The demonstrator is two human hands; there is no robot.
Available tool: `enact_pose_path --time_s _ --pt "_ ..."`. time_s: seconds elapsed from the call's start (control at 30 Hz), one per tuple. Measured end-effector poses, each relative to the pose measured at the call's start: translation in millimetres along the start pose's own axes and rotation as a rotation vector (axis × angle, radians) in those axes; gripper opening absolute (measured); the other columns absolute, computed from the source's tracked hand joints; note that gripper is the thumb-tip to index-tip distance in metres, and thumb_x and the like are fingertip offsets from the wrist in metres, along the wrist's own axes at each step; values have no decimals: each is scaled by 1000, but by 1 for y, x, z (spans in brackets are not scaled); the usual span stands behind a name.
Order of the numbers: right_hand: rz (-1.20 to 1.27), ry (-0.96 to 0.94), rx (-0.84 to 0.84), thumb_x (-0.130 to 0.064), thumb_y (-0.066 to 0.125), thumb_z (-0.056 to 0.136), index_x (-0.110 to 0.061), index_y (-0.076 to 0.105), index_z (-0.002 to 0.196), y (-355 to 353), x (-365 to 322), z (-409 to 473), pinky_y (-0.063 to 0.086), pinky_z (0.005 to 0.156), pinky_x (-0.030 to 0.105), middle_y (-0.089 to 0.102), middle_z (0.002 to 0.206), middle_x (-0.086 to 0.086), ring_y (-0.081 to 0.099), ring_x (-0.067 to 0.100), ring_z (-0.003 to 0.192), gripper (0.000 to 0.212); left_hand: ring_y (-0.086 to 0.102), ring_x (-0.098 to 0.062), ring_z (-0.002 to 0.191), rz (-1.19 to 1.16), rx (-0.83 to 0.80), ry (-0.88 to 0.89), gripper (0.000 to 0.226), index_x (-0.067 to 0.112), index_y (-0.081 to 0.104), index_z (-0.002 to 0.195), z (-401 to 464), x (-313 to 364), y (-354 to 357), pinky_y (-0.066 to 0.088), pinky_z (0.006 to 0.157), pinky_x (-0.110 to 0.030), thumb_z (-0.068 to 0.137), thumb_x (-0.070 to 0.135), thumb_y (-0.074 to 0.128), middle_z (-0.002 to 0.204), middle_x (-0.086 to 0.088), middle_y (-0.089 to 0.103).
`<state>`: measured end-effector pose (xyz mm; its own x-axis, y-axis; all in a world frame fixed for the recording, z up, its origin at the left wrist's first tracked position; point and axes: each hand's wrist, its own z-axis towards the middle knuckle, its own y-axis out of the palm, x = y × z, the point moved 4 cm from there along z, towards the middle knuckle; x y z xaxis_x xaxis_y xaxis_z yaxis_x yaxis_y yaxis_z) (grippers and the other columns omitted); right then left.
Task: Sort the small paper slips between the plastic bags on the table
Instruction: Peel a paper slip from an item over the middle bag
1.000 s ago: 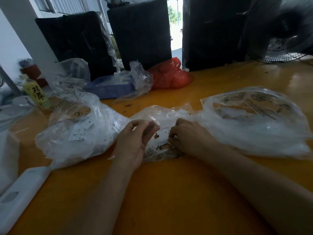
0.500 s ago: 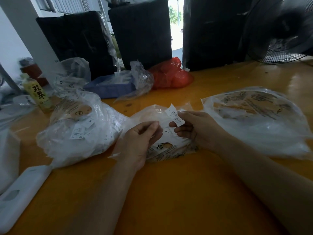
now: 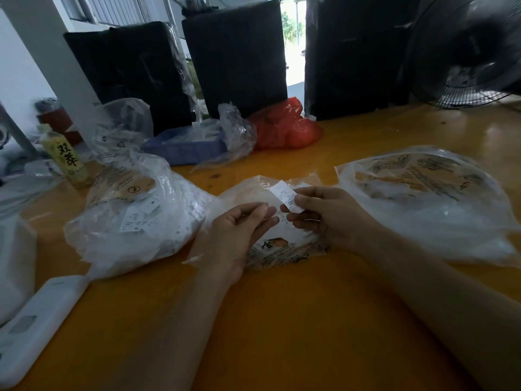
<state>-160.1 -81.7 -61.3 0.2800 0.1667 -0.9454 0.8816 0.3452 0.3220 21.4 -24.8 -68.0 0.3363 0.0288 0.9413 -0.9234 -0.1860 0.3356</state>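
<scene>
Compared with one second ago, the right hand [image 3: 324, 218] is no longer down inside the middle bag [image 3: 284, 249]; it is lifted above it and now pinches a small paper slip [image 3: 287, 196] between thumb and fingers. Half a second ago the slip was already out, and since then it stands nearly at the same place. The left hand [image 3: 239, 232] has opened a little: its fingers are half stretched, they hold nothing, and the fingertips are very near to the slip.

The slip is a thin white rectangle with fine dark print, held tilted over the middle bag, near the centre of the counter [image 3: 282, 320]. The counter is a smooth, glossy orange-yellow surface. The middle bag is flat, clear and wrinkled plastic with printed text. The left bag [image 3: 135, 218] is full and rounded, with many white slips visible through the film. The right bag [image 3: 423, 201] is wide, crinkled and shiny, lying toward the right edge. A red plastic bag [image 3: 284, 125] lies at the far edge, soft and bulging.
</scene>
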Motion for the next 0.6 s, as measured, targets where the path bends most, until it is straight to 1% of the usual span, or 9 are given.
enact_pose_path --time_s 0.1,0.17,0.2,0.27,0.33,0.4,0.47,0.53,0.6 --pt "-83 -78 55 -6 69 94 -5 63 101 -1 -7 -3 63 80 38 76 107 18 75 27 98 9 79 -27 102 -10 -27 -12 27 1 75 112 0 0 1 62 80 -21 86 8 78 107 -17 81" --pt "-157 -158 66 -7 72 91 -10 62 93 0 -13 -6 60 88 37 76 105 13 74 24 98 11 79 -27 103 -13 -48 -12 40 1 75 112 -1 0 1 62 81 -21 75 13 82 109 -17 80" --pt "-217 -204 73 -8 74 90 -13 62 92 0 -16 -8 59 86 32 77 101 11 72 20 94 13 79 -27 104 -7 -58 -10 44 2 76 112 -1 0 2 62 82 -21 71 15 84 110 -17 80" --pt "-293 -288 88 -7 75 89 -13 63 95 2 -20 -12 54 72 19 77 93 7 71 14 83 15 78 -26 106 6 -80 -7 44 3 76 111 0 -1 2 62 84 -22 71 17 86 112 -16 80" --pt "-319 -328 93 -4 72 90 -12 63 106 3 -23 -15 52 64 14 79 93 3 72 9 78 20 78 -26 106 20 -97 -5 43 5 75 111 -1 -1 2 61 84 -22 72 18 87 111 -15 80" --pt "-390 -360 96 -4 72 91 -17 61 117 6 -24 -16 57 70 19 78 99 0 74 9 86 31 79 -25 105 54 -102 4 47 6 75 112 -1 -1 3 61 85 -22 70 22 89 108 -15 81" --pt "-459 -404 138 -10 75 90 -18 62 118 7 -26 -16 62 82 29 76 104 -1 74 11 92 32 79 -26 105 92 -107 21 47 9 76 111 -1 -1 2 62 86 -23 68 26 90 107 -14 81" --pt "-507 -454 177 -16 75 91 -19 67 111 8 -27 -18 62 86 37 74 101 -3 74 12 92 21 79 -26 104 116 -116 34 43 11 78 109 -1 -1 1 62 86 -23 70 28 88 106 -14 81" --pt "-523 -487 154 -18 72 94 -20 71 102 11 -27 -19 60 88 42 75 96 -3 73 13 92 8 79 -26 104 125 -122 35 41 11 78 111 -1 -2 2 62 87 -24 75 31 84 107 -13 81"
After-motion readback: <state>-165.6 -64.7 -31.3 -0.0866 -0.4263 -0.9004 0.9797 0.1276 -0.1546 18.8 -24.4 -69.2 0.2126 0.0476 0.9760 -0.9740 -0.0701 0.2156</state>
